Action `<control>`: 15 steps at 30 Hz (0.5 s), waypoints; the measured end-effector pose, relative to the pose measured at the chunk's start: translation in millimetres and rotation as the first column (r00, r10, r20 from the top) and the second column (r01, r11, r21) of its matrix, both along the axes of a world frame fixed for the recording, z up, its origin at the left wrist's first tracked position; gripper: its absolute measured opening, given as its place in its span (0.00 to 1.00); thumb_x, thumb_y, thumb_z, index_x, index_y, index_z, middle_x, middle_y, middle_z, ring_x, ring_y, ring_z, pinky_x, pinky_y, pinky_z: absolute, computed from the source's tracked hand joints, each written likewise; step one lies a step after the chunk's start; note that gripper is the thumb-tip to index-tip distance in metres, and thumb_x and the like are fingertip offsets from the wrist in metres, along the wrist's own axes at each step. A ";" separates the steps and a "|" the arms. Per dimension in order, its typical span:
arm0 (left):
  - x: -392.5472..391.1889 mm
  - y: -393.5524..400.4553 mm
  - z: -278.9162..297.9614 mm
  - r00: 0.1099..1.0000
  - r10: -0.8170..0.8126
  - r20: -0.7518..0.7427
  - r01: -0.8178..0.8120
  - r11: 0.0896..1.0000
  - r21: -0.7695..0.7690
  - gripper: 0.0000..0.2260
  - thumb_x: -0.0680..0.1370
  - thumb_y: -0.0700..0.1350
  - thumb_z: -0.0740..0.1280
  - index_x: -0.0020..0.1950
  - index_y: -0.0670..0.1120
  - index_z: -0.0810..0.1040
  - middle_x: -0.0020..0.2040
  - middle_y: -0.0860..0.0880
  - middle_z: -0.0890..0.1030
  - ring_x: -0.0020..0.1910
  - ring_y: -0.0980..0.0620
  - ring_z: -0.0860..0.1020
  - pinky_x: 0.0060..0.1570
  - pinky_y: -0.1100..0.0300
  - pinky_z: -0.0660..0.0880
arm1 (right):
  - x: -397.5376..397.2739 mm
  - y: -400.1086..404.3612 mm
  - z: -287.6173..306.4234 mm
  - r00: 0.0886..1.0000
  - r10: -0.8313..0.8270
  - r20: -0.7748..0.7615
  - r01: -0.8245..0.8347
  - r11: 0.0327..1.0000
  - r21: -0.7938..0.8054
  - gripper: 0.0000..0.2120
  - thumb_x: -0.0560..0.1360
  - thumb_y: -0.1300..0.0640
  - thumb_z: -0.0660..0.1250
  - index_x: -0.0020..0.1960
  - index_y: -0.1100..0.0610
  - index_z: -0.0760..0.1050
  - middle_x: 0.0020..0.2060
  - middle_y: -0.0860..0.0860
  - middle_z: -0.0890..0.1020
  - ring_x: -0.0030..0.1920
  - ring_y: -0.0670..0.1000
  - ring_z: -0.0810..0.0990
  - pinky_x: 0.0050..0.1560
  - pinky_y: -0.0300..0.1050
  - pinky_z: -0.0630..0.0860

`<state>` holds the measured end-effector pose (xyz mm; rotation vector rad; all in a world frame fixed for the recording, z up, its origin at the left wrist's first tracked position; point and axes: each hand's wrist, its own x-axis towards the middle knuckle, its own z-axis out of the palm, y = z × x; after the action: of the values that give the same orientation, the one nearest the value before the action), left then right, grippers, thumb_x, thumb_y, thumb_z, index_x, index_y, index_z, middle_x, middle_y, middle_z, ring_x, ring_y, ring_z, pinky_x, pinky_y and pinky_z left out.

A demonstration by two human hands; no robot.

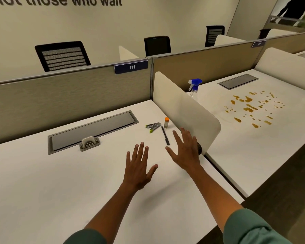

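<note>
**Work area.** The near white laminate desk carries all the small items. A cream rounded divider panel separates it from the neighbouring white desk on the right, which bears a scattered brown liquid spill. A grey rectangular cable hatch is set into the near desk, far left of the hands. A clear spray bottle with a blue trigger stands behind the far end of the divider.

**Hands.** The left hand and the right hand are both spread flat, fingers apart and straight, palms down above the desk top. Neither holds anything. Contact with the surface cannot be confirmed.

**Items in reach.** The black pen lies on the desk just left of the right hand's fingers. A dark round object, mostly hidden by that hand, sits at the near foot of the divider. Farther off lie a grey stapler with lime-green ends and a small orange-capped tube, which stands upright.

**Step in hand.** Judged as the approach stage — hands positioned, no pickup yet made.

**Next move.** It probably calls for the right hand to lower and curl its fingers round the pen or the round object — the pen's thin barrel needs a fingertip pinch.
</note>
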<state>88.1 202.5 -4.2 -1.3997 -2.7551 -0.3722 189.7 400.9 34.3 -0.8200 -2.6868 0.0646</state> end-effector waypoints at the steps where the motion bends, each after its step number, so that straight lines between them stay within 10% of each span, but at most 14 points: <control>1: -2.1 -7.2 1.0 1.000 0.010 0.001 -0.010 1.000 0.001 0.37 0.78 0.69 0.42 0.80 0.46 0.46 0.80 0.46 0.42 0.78 0.46 0.40 0.75 0.40 0.44 | -2.9 -10.0 1.6 1.000 0.011 0.017 -0.011 1.000 0.010 0.37 0.75 0.31 0.53 0.77 0.50 0.55 0.77 0.55 0.55 0.77 0.58 0.53 0.72 0.61 0.55; 15: -29.6 -157.9 -5.6 0.979 0.205 -0.003 -0.205 0.979 0.006 0.37 0.78 0.69 0.45 0.80 0.46 0.46 0.80 0.46 0.43 0.79 0.46 0.41 0.75 0.38 0.46 | -46.9 -156.1 -11.7 0.978 0.195 0.069 -0.193 0.981 -0.039 0.39 0.74 0.28 0.47 0.78 0.46 0.44 0.78 0.53 0.43 0.78 0.58 0.44 0.73 0.67 0.48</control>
<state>58.5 44.5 -9.8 -1.0978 -2.8566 -0.3668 142.8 244.8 22.7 -0.5770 -2.8339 0.1261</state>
